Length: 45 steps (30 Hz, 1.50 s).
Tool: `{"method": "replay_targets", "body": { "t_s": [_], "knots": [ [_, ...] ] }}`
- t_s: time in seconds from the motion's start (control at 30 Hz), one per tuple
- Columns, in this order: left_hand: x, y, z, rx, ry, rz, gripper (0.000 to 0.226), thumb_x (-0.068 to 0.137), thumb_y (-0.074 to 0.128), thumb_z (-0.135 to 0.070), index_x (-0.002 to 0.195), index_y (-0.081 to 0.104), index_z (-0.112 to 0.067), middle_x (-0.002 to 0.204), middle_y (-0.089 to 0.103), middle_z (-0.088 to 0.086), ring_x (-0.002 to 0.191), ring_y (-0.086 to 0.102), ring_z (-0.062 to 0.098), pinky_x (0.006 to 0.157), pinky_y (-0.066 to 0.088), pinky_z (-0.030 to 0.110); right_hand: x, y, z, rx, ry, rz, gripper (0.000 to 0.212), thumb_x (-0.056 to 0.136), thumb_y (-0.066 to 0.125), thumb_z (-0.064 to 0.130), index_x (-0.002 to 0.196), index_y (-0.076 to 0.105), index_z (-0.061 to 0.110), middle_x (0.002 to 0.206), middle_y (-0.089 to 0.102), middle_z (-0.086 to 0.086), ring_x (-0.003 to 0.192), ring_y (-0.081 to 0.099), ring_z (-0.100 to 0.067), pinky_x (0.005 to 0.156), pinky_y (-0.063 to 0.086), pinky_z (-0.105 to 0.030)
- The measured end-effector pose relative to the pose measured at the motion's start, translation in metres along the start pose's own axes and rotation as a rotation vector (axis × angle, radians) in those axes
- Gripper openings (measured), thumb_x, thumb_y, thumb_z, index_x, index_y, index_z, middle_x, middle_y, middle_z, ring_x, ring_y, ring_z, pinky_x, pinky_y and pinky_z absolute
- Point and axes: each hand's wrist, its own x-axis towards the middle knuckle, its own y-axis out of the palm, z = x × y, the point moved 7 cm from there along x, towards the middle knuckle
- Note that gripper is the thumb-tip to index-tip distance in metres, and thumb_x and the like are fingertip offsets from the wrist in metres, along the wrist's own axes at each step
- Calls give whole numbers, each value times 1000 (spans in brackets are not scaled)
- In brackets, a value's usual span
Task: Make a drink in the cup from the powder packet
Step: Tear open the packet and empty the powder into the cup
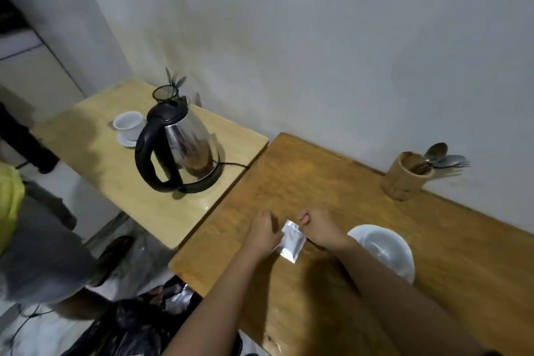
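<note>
Plain grey-white wall (318, 37) backed two wooden tables set corner to corner. Landmark: powder packet (290, 241), on the darker table (332, 188), near its front-left corner, a little in from the edge.

Room to move: bare tabletop lay beyond the packet toward the wall, up to a wooden holder (404, 179) w/ spoons and forks, far right of the packet by the wall. Left of the packet the table edge ran diagonally; past it stood the lighter table (95, 159), lower in view, w/ open floor and dark bags below-left of the packet.

Packet: small, flat, silvery-white sachet, roughly rectangular, tilted, one corner toward the near edge. No print or brand readable; frame too blurred.

Left hand (264, 233): touching the packet's left side, fingers curled together on its edge. Right hand (316, 225): at the packet's top-right corner, thumb and fingers pinched closed on it. Both forearms came in from the near edge.

White cup (384, 248): just right of the packet, beside the right forearm, empty as far as could be seen.

Far upper-left of the packet, on the lighter table: glass kettle (179, 150) w/ black handle and base, brown liquid low inside, cord trailing right; second white cup on saucer (130, 127) behind it; dark mesh holder (166, 94) w/ cutlery by the wall.
</note>
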Motion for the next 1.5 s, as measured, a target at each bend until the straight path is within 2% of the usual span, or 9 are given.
{"method": "replay_targets", "body": {
  "t_s": [0.4,0.53,0.63,0.77,0.87,1.13,1.3,1.4,1.5],
  "knots": [
    [8,32,15,27,-77,98,50,74,72,-12,117,48,-3,121,57,18,115,52,33,90,47,39,17,16,-10,-123,37,71,19,79,54,3,71,47,19,88,59,-8,81,53,-20,65,41,-28],
    [8,30,16,18,-69,95,38,70,75,-13,101,55,-5,115,57,16,113,50,31,92,46,40,14,14,-9,-45,44,92,16,82,50,1,74,55,13,83,62,-12,78,53,-19,55,36,-22],
    [6,24,11,-31,13,102,18,74,73,-18,74,54,-16,90,53,6,93,52,23,73,42,27,2,0,6,-1,-12,136,17,83,48,-2,80,57,12,81,60,-12,73,50,-18,57,36,-22],
    [-5,7,-14,-409,92,194,15,86,61,-12,73,60,-20,66,45,-8,59,43,0,54,33,11,-17,-34,27,9,-51,161,20,84,47,0,81,60,15,72,59,2,66,50,-7,58,40,-16],
    [-10,-11,-48,-426,204,265,25,86,61,-14,65,54,-26,64,46,-6,57,42,1,57,34,17,-32,-68,47,-50,-97,88,18,81,55,5,79,61,22,79,63,0,75,57,-15,68,46,-27],
    [-20,-63,-150,-379,526,244,20,83,64,-5,69,60,-19,63,52,-5,51,45,-8,54,35,12,-92,-165,101,-85,-165,-235,18,75,55,2,83,66,14,75,60,-2,60,46,-4,58,40,-19],
    [-38,-91,-190,-520,584,151,17,89,57,-9,97,67,2,82,64,4,70,58,-1,62,44,6,-125,-198,109,-30,-151,-423,21,78,51,2,80,61,20,69,58,2,62,50,-11,56,40,-19],
    [-47,-94,-206,-511,615,177,20,89,57,-15,99,69,-1,93,66,8,87,60,16,74,48,19,-142,-208,110,-27,-143,-505,16,81,56,4,79,64,17,72,60,4,67,53,-10,57,42,-18],
    [-52,-93,-216,-533,627,197,21,88,59,-15,99,69,0,94,67,10,88,61,17,78,49,24,-155,-216,111,8,-128,-547,15,80,60,3,75,66,16,72,62,3,68,56,-11,56,41,-15]
  ]
}}
